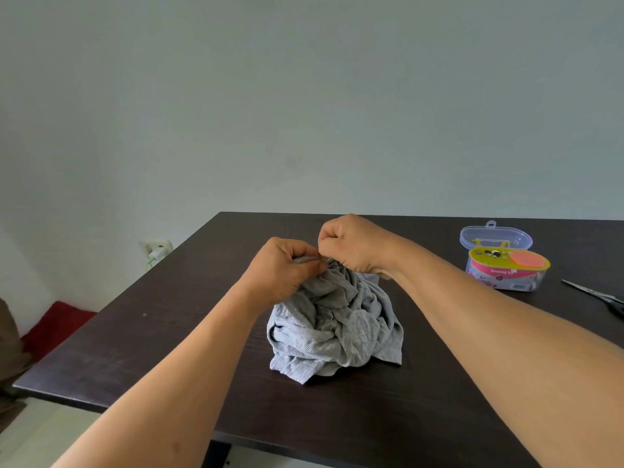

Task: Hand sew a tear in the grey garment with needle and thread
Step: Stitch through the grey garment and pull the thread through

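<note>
Grey garment (337, 325) is sitting bunched in a heap near the middle of the dark table (135, 332), its top edge being lifted up by both hands. Left hand (287, 268) is curling its fingers round a fold of the fabric at the top of the heap. Right hand (354, 244) is fisted just beside it, knuckles up, fingertips pinching at the same raised edge — needle and thread too small to make out, so can't tell if they're in that pinch. The two hands are almost touching. Off to the right, well apart from the garment: sewing kit box (506, 270) with its clear lid (495, 236) standing open, and scissors (601, 297) lying at the frame edge.
</note>
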Available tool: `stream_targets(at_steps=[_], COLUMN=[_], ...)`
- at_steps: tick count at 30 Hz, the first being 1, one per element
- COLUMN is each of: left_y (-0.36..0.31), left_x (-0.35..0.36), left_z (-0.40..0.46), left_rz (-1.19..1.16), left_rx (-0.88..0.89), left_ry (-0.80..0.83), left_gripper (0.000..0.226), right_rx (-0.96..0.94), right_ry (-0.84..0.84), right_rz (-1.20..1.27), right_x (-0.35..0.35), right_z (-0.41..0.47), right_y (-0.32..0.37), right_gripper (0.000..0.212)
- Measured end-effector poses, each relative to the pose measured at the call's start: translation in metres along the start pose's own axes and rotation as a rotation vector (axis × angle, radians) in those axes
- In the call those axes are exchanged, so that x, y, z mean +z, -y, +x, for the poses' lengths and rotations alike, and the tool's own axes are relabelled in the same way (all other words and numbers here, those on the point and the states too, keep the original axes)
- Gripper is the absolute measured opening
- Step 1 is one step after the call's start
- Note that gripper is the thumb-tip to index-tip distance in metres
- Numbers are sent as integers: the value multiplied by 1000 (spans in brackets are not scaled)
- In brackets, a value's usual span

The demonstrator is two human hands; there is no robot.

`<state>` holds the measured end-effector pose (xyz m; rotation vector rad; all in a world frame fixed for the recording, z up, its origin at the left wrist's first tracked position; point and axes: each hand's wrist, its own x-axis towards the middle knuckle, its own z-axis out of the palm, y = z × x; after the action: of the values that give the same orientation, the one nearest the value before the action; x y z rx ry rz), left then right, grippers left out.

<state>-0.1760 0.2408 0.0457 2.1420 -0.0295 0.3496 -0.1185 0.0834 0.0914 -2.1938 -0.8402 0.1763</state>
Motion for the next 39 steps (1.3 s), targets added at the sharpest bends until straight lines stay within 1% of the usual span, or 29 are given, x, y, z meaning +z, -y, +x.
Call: stream_targets(at_steps=[2, 3, 5, 9, 11, 12, 14, 15, 16, 18, 19, 22, 25, 26, 27, 30, 31, 33, 36, 39], left_y=[10, 16, 26, 29, 27, 27, 26, 26, 26, 24, 22, 14, 10, 9, 9, 10, 11, 12, 15, 17], left_x=[1, 2, 3, 1, -2, -3, -4, -4, -5, -4, -4, -2, -1, -1, -1, -2, -3, -3, -2, 1], left_z=[-3, -6, -12, -15, -12, -11, -9, -8, -7, -5, -4, -2, 0, 1, 1, 1, 1, 1, 0, -1], left_rz=[97, 81, -15, -121, -132, -138, -155, -163, -173, -178, -170, -122, -55, -43, -41, -51, -51, -48, -54, -76], left_rx=[-31, -68, -133, -128, -116, -114, -115, -115, -113, -101, -88, -58, -31, -20, -7, 8, 3, -11, -23, -42], left_ry=[-6, -19, -59, -133, -151, -155, -151, -147, -141, -124, -117, -103, -69, -54, -42, -33, -38, -68, -107, -110], left_gripper=[6, 6, 5, 7, 7, 8, 10, 10, 10, 11, 11, 6, 7, 9, 10, 9, 7, 4, 6, 6], right_rx=[3, 3, 0, 17, 28, 34, 47, 60, 72, 60, 34, 13, -54, -74, -86, -81, -69, -42, -3, 19], right_ry=[-67, -91, -123, -172, -240, -280, -308, -286, -255, -191, -160, -16, 65, 86, 97, 60, 37, -29, -121, -227], right_rz=[149, 186, 184, 183, 216, 190, -22, -158, -266, -343, -320, -149, -137, -167, -209, -319, -299, -166, 79, 229], right_x=[-3, -6, -15, -26, -28, -28, -29, -29, -28, -24, -21, -12, -5, -3, -2, -2, -3, -6, -8, -9], right_z=[2, 3, 6, 9, 11, 12, 11, 8, 6, 3, 2, 4, 1, 1, 2, 6, 6, 7, 8, 11], right_y=[3, 5, 8, 7, 3, 1, -3, -3, -3, -2, 0, 2, 3, 2, 2, -4, -6, -9, -11, -12], right_gripper=[12, 12, 16, 13, 14, 15, 16, 16, 24, 42, 47, 52, 62, 61, 55, 18, 12, 11, 9, 9])
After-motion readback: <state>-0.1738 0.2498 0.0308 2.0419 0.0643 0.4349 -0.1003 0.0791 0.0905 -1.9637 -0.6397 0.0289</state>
